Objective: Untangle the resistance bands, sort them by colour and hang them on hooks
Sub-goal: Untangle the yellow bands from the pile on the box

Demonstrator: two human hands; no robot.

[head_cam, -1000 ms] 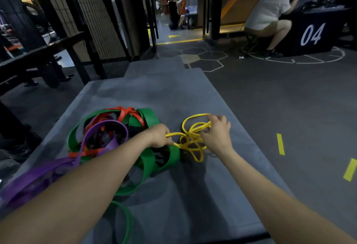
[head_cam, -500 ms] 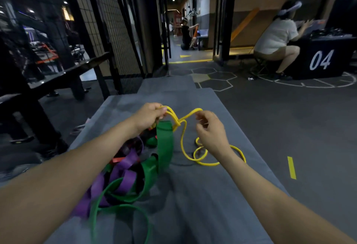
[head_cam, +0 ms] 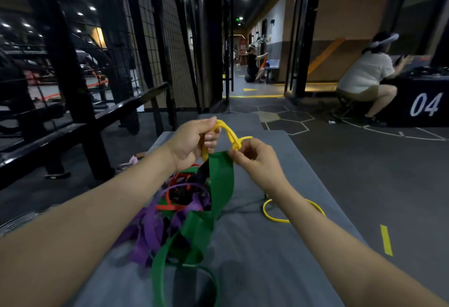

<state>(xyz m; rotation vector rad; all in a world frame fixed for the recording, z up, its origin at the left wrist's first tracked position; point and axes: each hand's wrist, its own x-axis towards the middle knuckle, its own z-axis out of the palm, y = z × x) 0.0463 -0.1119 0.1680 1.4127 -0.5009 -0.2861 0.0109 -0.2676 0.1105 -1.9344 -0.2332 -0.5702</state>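
A thin yellow band (head_cam: 228, 131) arches between my two hands above the grey table (head_cam: 262, 258). My left hand (head_cam: 192, 141) grips one end of it, fingers curled round. My right hand (head_cam: 252, 158) pinches the yellow band where it crosses a wide green band (head_cam: 222, 180). The green band is threaded on the yellow one and hangs down into a tangle of purple bands (head_cam: 150, 231) and red bands (head_cam: 177, 192). A loose loop of yellow band (head_cam: 269, 214) lies on the table under my right forearm.
A black metal rack with a wire mesh panel (head_cam: 150, 46) stands to the left of the table. A person (head_cam: 364, 78) crouches at a black box marked 04 (head_cam: 425, 105) at the right. Another person (head_cam: 252, 63) sits far down the corridor. Yellow tape marks (head_cam: 386, 240) line the floor.
Both hands have lifted the yellow band off the table and drawn closer together. The green band has come up with it, hanging from the yellow band. The view has tilted upward.
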